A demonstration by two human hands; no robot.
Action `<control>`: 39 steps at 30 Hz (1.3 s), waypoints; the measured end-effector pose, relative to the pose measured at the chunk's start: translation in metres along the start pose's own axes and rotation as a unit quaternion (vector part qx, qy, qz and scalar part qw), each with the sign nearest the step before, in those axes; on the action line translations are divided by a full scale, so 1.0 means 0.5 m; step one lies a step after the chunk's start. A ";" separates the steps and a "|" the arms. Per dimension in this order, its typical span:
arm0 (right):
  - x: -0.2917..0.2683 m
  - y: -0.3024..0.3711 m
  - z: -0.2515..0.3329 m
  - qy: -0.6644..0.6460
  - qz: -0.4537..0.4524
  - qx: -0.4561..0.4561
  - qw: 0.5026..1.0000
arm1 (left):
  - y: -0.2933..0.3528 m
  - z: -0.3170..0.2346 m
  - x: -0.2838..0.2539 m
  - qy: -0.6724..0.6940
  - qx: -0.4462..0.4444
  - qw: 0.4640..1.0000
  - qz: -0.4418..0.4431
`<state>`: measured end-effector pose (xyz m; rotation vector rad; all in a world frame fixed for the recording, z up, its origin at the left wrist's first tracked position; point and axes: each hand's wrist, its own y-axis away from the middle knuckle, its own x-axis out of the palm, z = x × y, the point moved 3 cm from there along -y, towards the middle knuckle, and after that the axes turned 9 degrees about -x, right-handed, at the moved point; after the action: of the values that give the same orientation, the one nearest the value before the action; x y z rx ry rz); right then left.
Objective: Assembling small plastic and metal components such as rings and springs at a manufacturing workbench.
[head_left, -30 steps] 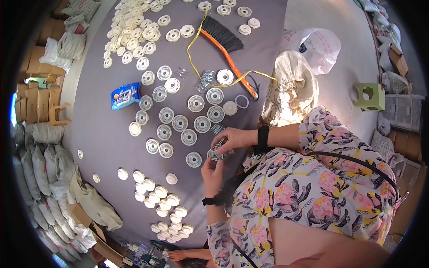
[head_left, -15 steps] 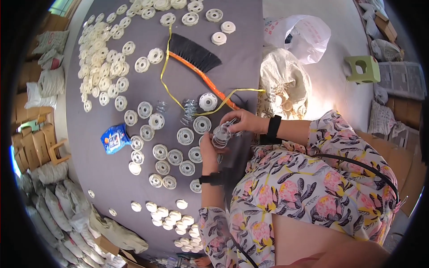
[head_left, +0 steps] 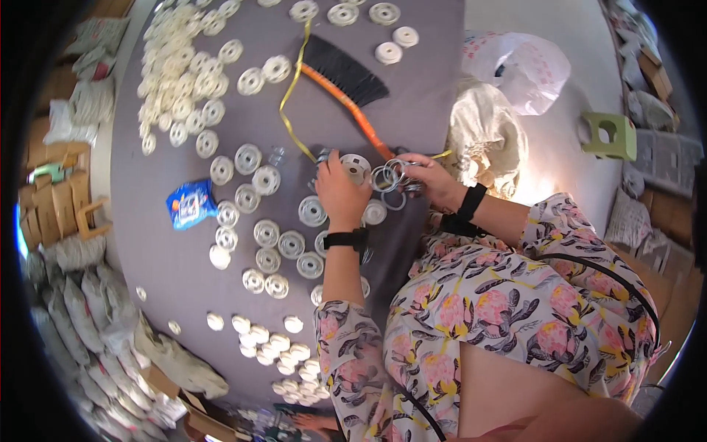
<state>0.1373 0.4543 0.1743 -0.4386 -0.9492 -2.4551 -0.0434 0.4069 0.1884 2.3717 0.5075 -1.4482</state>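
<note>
My right hand (head_left: 434, 179) is closed on a loose bunch of shiny coil springs (head_left: 386, 177), whose round wire loops hang out to the left of the fingers. To the left, my left hand (head_left: 343, 193) curls its fingers round other coil springs (head_left: 322, 155) lying on the table, and the hand partly hides them. Right beside those fingers is a white plastic wheel (head_left: 356, 169) with slots. Below the hands lie more such wheels, among them one grey-white wheel (head_left: 312, 211). A few thin springs (head_left: 277, 155) lie apart, further left.
An orange-handled black brush (head_left: 346, 74) and a yellow strap (head_left: 288, 121) lie beyond my hands. Heaped wheels (head_left: 177, 74) cover the far left, with a blue packet (head_left: 191, 205) nearer. An open woven sack (head_left: 486, 129) stands right of the table. Another person's hand (head_left: 313, 421) shows at the bottom.
My left hand has left the springs held by the right hand and reached to those on the table. The right hand keeps its springs, now more spread. The whole view has shifted slightly.
</note>
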 end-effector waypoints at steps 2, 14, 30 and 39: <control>0.020 0.001 -0.002 0.006 0.026 0.018 0.999 | 0.063 0.053 -0.022 0.259 -0.111 0.960 0.014; 0.181 0.081 -0.173 0.086 0.177 0.144 0.970 | 0.540 0.401 -0.031 0.434 -0.375 0.780 -0.248; 0.282 0.186 -0.285 0.274 0.243 0.218 0.905 | 0.598 0.218 -0.058 0.559 -0.281 0.779 -0.033; 0.301 0.204 -0.279 0.250 0.276 0.135 0.918 | 0.597 0.195 -0.061 0.735 -0.312 0.592 -0.108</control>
<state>0.0476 0.2445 0.1982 0.0309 -0.7869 -1.7591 0.0029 0.0948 0.1976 2.2608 1.3333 0.9916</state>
